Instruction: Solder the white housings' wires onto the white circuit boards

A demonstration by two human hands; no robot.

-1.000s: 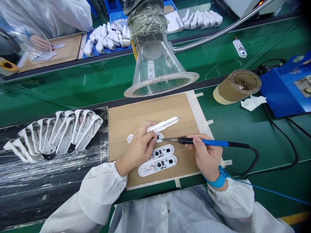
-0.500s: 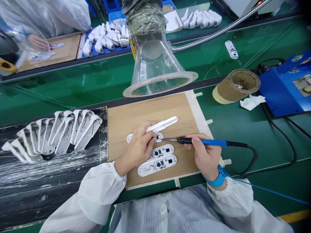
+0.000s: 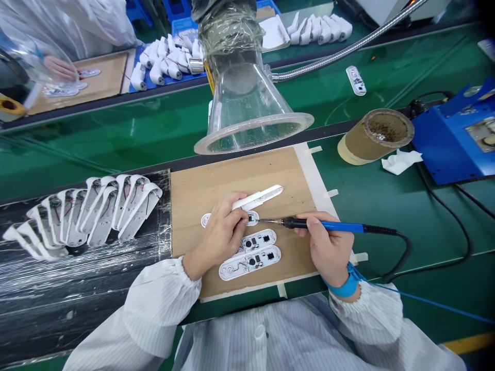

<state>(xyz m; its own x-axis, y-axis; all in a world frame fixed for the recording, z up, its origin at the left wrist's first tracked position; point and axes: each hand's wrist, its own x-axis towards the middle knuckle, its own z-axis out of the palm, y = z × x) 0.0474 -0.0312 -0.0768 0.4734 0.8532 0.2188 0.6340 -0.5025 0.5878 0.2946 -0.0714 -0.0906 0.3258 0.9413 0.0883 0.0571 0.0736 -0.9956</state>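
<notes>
My left hand (image 3: pixel 221 233) is closed on a white plastic housing (image 3: pixel 260 196) and presses down on an oval circuit board (image 3: pixel 207 220) lying on the brown work board (image 3: pixel 232 180). My right hand (image 3: pixel 328 247) grips a blue-handled soldering iron (image 3: pixel 328 225); its tip touches the board's right end beside my left fingers. Two more oval circuit boards (image 3: pixel 258 240) (image 3: pixel 251 262) lie just in front of my left hand. A blue wrist strap (image 3: pixel 346 286) circles my right wrist.
A clear fume-extraction funnel (image 3: pixel 251 118) hangs over the far edge of the board. White housings (image 3: pixel 85 216) stand in a row on black film at left. A cardboard roll (image 3: pixel 377 135), crumpled tissue (image 3: pixel 400 161) and blue solder station (image 3: pixel 452 139) sit at right. Another person's hand (image 3: pixel 60 67) works far left.
A small white part on the green conveyor beyond has drifted left. My hands and the soldering iron hold nearly the same place.
</notes>
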